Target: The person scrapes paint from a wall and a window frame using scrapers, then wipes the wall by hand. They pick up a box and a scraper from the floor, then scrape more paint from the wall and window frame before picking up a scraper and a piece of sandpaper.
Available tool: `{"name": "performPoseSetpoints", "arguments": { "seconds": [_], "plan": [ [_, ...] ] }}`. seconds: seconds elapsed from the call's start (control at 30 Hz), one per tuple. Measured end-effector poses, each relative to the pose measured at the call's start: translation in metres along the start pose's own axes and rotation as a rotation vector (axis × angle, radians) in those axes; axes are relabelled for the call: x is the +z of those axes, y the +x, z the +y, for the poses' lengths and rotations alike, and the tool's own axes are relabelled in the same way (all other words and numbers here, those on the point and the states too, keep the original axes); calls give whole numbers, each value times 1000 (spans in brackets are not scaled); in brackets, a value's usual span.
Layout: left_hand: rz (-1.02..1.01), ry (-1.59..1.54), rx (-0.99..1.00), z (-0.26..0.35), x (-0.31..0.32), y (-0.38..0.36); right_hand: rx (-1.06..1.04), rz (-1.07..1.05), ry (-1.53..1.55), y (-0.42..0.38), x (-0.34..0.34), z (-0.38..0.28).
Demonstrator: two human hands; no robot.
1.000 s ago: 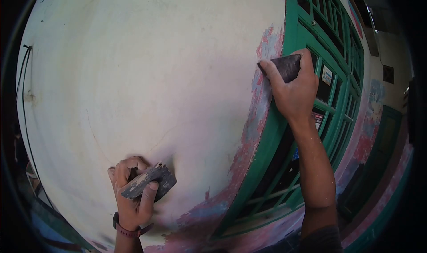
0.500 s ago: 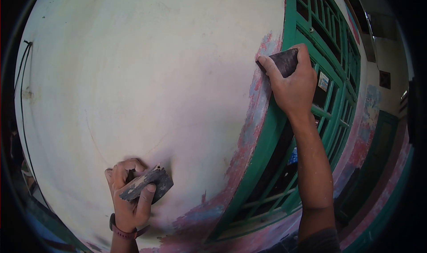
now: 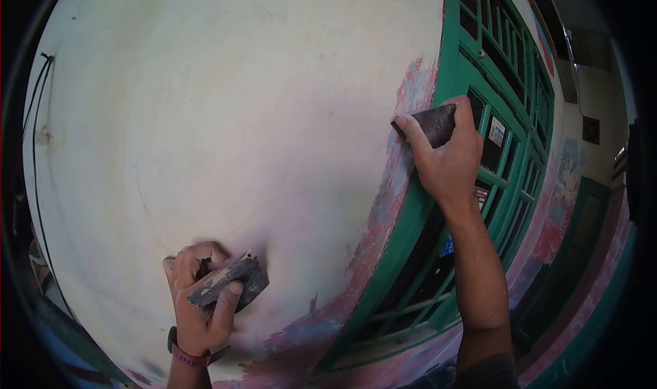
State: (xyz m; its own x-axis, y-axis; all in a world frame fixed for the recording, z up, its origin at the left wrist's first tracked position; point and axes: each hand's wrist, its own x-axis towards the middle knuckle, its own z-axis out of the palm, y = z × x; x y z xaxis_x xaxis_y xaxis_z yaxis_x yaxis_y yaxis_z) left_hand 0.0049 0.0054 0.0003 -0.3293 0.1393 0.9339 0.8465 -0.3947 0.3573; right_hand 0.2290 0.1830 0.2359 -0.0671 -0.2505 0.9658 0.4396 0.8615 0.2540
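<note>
In the head view, the green frame is bordering the pale wall, and a strip of patchy paint is running along the frame's left edge. Beside the frame's upper part, the right hand is pinching a dark flat piece between thumb and fingers. That piece is lying across the strip and overlapping the frame in this view, its long axis slanting up toward the frame, roughly crosswise to the strip; whether its edge is pressing on the paint, I cannot tell. The right hand is clearly sitting nearer the frame. Well left of the frame and lower, the left hand is gripping a grey, worn plate, which is also tilting up toward the frame. The hands are resting well apart.
</note>
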Motion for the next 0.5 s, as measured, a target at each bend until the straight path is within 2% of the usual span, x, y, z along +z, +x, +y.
{"name": "performPoseSetpoints", "arguments": {
  "seconds": [0.1, 0.3, 0.4, 0.5],
  "plan": [
    [6, 3, 7, -2, 2, 1, 108, -11, -24, 11, 1, -4],
    [7, -13, 3, -2, 2, -1, -18, 47, -19, -4, 5, 2],
    [1, -20, 17, -4, 3, -1, 130, 72, 27, 15, 8, 2],
    [-2, -9, 6, -2, 3, 0, 27, 85, -6, -4, 8, 1]
  ]
}}
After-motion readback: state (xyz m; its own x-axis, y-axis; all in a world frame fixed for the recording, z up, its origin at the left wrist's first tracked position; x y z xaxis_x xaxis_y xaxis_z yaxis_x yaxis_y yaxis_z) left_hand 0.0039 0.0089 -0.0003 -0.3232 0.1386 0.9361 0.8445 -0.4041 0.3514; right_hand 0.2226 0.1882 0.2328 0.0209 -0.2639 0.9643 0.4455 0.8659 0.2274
